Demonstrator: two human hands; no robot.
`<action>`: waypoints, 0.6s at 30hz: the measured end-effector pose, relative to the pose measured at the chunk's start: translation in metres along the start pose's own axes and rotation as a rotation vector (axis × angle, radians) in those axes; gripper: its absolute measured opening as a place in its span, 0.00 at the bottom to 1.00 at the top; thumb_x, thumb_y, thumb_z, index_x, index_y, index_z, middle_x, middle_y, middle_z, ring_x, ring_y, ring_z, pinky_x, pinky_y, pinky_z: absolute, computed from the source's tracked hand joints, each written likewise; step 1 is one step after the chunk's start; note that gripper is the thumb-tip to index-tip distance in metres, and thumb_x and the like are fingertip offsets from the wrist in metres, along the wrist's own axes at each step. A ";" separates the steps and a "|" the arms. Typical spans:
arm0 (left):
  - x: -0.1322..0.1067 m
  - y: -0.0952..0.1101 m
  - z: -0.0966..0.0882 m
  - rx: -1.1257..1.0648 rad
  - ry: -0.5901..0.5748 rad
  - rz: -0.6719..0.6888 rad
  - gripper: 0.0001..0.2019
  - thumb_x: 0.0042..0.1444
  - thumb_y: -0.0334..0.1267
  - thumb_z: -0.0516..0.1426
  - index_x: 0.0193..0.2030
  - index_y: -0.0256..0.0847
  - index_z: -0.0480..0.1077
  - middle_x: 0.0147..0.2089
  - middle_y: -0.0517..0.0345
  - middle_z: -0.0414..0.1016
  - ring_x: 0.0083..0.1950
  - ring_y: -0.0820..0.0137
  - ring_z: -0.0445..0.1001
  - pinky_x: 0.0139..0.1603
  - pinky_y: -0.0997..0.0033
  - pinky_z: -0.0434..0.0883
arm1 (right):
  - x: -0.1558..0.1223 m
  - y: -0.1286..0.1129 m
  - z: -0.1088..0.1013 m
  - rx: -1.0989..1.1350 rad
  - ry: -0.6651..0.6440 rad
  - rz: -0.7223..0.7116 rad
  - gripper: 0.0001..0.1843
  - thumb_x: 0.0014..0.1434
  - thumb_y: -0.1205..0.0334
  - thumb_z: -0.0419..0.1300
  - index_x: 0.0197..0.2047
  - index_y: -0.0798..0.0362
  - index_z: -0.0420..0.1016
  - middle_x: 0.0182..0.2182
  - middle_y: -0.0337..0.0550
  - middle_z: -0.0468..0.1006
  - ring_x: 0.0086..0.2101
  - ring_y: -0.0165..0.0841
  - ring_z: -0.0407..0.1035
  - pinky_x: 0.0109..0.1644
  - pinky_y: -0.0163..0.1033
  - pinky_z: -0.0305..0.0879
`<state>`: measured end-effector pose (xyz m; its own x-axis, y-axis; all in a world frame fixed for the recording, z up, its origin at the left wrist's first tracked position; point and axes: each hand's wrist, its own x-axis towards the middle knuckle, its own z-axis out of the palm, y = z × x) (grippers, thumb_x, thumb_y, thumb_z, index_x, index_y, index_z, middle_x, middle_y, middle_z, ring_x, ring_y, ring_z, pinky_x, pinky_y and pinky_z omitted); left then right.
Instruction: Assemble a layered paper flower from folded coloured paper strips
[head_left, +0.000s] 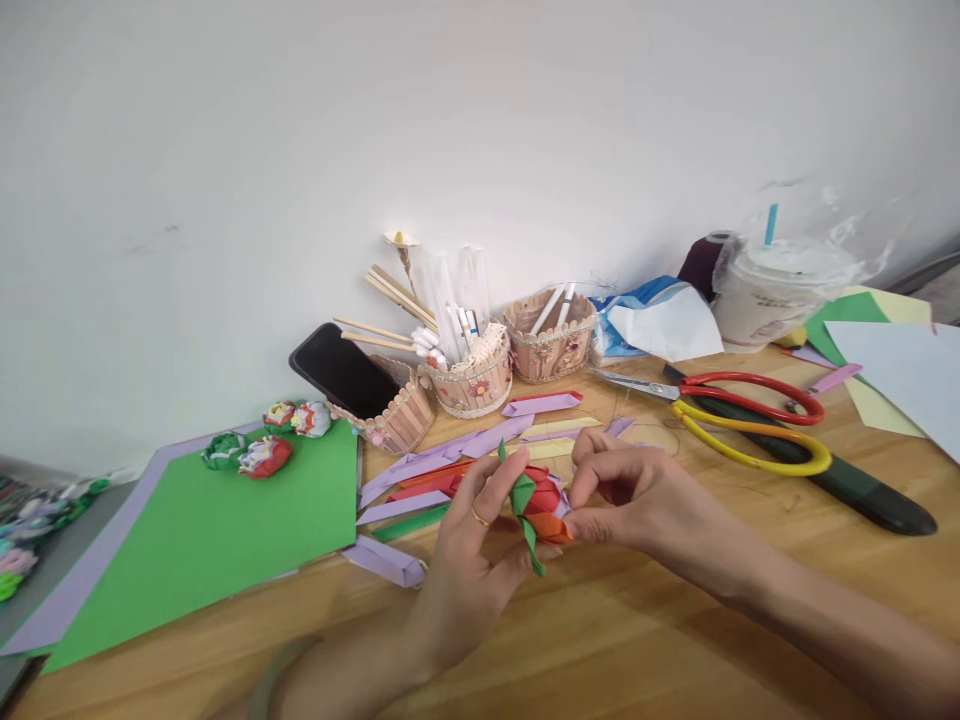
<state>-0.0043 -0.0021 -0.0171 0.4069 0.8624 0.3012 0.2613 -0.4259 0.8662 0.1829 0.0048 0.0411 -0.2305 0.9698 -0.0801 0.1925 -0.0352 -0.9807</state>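
Observation:
A folded paper flower (541, 492) with red, orange and purple petals and green leaves is held above the wooden table, between both hands. My left hand (480, 540), with a ring on one finger, is closed around its green side. From the other side, the bent fingers of my right hand (634, 490) pinch the purple and orange petal edges. Folded purple paper strips (442, 450) lie behind and left of the hands, among red, green and yellow ones. A single folded purple strip (386, 562) lies beside my left wrist.
Scissors (750, 420) with red and yellow handles lie at right over a black-handled tool (877, 500). Three small wooden baskets (469, 390) stand by the wall, one holding a phone (341, 370). Green paper (225, 540) with small paper flowers is at left; a lidded cup (772, 295) stands back right.

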 end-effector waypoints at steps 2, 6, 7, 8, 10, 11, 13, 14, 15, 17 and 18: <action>0.000 0.000 0.000 -0.002 0.004 -0.009 0.33 0.53 0.34 0.58 0.61 0.65 0.50 0.60 0.60 0.56 0.58 0.65 0.61 0.58 0.61 0.61 | 0.000 0.001 0.000 0.007 -0.004 -0.005 0.15 0.38 0.51 0.69 0.17 0.52 0.74 0.22 0.36 0.62 0.30 0.31 0.57 0.34 0.38 0.54; 0.002 0.000 0.001 -0.030 0.025 -0.034 0.33 0.53 0.35 0.59 0.61 0.64 0.51 0.61 0.61 0.55 0.59 0.65 0.60 0.58 0.62 0.61 | 0.001 0.002 -0.002 0.040 -0.036 -0.039 0.15 0.41 0.48 0.67 0.22 0.52 0.78 0.24 0.36 0.61 0.28 0.30 0.57 0.31 0.37 0.54; 0.002 0.000 0.001 -0.041 0.029 -0.034 0.33 0.52 0.35 0.59 0.61 0.65 0.50 0.62 0.61 0.55 0.59 0.65 0.60 0.58 0.62 0.61 | 0.001 0.001 -0.004 0.040 -0.057 -0.044 0.15 0.42 0.48 0.67 0.24 0.52 0.79 0.24 0.36 0.61 0.28 0.29 0.57 0.30 0.37 0.53; 0.003 0.001 0.001 -0.052 0.031 -0.032 0.33 0.52 0.35 0.59 0.61 0.65 0.50 0.62 0.61 0.55 0.59 0.66 0.60 0.58 0.62 0.61 | 0.001 0.000 -0.005 0.031 -0.082 -0.049 0.15 0.44 0.48 0.66 0.25 0.52 0.80 0.24 0.36 0.60 0.27 0.29 0.56 0.30 0.36 0.53; 0.003 0.001 0.001 -0.069 0.034 -0.032 0.34 0.52 0.35 0.59 0.61 0.66 0.50 0.61 0.62 0.55 0.59 0.66 0.59 0.59 0.62 0.60 | 0.000 -0.003 -0.009 0.000 -0.141 -0.060 0.13 0.48 0.51 0.63 0.27 0.52 0.80 0.24 0.36 0.60 0.26 0.28 0.56 0.29 0.36 0.52; 0.003 0.002 0.001 -0.077 0.034 -0.036 0.33 0.52 0.36 0.59 0.61 0.66 0.50 0.61 0.62 0.55 0.59 0.66 0.59 0.59 0.62 0.60 | 0.000 -0.005 -0.011 -0.021 -0.167 -0.067 0.12 0.50 0.52 0.62 0.27 0.52 0.80 0.24 0.36 0.60 0.26 0.27 0.56 0.29 0.36 0.52; 0.003 0.002 0.001 -0.093 0.031 -0.046 0.33 0.53 0.36 0.59 0.61 0.65 0.50 0.60 0.61 0.57 0.59 0.66 0.59 0.59 0.62 0.60 | 0.000 -0.008 -0.013 -0.061 -0.196 -0.078 0.12 0.53 0.54 0.60 0.27 0.52 0.80 0.23 0.36 0.61 0.26 0.27 0.56 0.30 0.36 0.53; 0.003 0.002 0.001 -0.099 0.027 -0.051 0.32 0.53 0.36 0.59 0.61 0.65 0.51 0.60 0.61 0.57 0.58 0.66 0.60 0.58 0.62 0.61 | 0.000 -0.008 -0.013 -0.074 -0.194 -0.078 0.12 0.52 0.54 0.60 0.26 0.52 0.80 0.23 0.36 0.61 0.26 0.27 0.56 0.30 0.36 0.53; 0.003 0.002 0.001 -0.101 0.024 -0.056 0.32 0.53 0.36 0.58 0.61 0.64 0.51 0.59 0.60 0.57 0.58 0.66 0.61 0.58 0.62 0.61 | 0.000 -0.008 -0.013 -0.082 -0.183 -0.074 0.12 0.52 0.53 0.61 0.25 0.52 0.80 0.23 0.36 0.61 0.26 0.27 0.56 0.30 0.36 0.53; 0.003 0.002 0.001 -0.094 0.020 -0.065 0.32 0.53 0.36 0.59 0.62 0.62 0.52 0.60 0.59 0.57 0.57 0.65 0.61 0.58 0.61 0.62 | 0.001 -0.005 -0.012 -0.082 -0.148 -0.058 0.12 0.50 0.53 0.62 0.25 0.52 0.80 0.22 0.35 0.60 0.25 0.27 0.56 0.29 0.35 0.53; 0.003 0.002 0.001 -0.086 0.019 -0.069 0.32 0.52 0.35 0.59 0.62 0.60 0.52 0.60 0.58 0.57 0.58 0.65 0.60 0.58 0.60 0.61 | 0.001 -0.004 -0.012 -0.073 -0.128 -0.049 0.12 0.49 0.52 0.63 0.25 0.52 0.80 0.22 0.35 0.60 0.25 0.27 0.56 0.29 0.35 0.52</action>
<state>-0.0013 -0.0004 -0.0149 0.3734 0.8943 0.2466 0.2114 -0.3409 0.9160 0.1929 0.0091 0.0466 -0.3599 0.9311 -0.0587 0.2461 0.0341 -0.9686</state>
